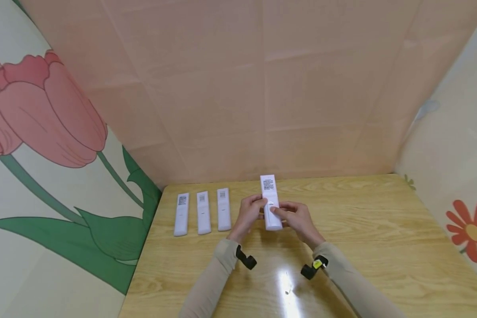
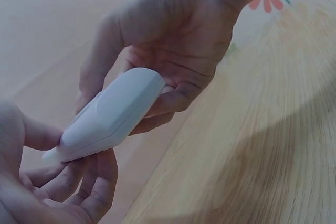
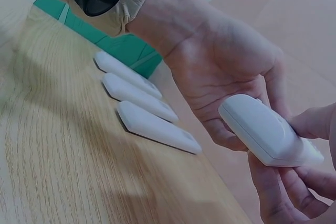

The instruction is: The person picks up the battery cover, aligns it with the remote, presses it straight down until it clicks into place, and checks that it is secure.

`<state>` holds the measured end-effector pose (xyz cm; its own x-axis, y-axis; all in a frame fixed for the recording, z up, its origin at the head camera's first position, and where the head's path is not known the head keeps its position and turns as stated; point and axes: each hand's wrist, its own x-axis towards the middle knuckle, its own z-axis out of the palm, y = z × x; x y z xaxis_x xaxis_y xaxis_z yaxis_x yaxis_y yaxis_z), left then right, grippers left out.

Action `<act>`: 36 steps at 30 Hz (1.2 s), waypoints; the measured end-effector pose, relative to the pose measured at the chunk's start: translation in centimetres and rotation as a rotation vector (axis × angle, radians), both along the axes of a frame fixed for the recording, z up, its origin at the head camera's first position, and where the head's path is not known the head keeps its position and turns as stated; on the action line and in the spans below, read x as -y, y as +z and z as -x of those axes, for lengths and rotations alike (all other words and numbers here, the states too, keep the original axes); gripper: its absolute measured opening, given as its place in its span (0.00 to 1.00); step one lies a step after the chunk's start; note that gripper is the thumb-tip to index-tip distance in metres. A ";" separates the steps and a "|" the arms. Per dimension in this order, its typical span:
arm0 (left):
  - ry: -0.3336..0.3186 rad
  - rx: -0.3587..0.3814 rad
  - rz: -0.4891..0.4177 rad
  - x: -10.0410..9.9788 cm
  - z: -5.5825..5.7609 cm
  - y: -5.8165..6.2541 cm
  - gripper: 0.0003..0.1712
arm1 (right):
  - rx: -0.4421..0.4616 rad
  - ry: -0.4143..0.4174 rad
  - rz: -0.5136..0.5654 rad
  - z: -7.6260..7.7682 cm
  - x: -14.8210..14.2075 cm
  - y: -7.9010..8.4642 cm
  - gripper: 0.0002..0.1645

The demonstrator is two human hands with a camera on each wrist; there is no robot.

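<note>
A white remote control is held up over the wooden table, its back with a printed code label facing the head camera. My left hand pinches its left side, thumb on the back and fingers beneath. From the other side my right hand grips the lower part, thumb on the back near a small dark mark. The left wrist view shows the rounded end of this remote control between both hands. To the left, three similar white remote controls lie in a row: one far left, one middle and one nearest my left hand.
The wooden table meets a pinkish-beige covering at its back edge. A tulip-painted wall borders the left side, and a wall with a red flower the right. Black straps with small devices circle both wrists.
</note>
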<state>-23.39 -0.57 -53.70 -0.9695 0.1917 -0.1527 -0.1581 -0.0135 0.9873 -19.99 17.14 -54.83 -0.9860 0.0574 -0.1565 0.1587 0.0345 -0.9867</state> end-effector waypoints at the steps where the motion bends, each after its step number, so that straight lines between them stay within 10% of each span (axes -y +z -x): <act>1: -0.002 -0.002 0.004 0.1 0.0 -0.1 0.23 | 0.001 0.001 -0.004 0.0 0.1 0.0 0.27; 36: 0.120 0.011 0.054 3.9 2.3 -2.2 0.29 | -0.117 0.116 -0.012 2.2 4.5 -2.6 0.34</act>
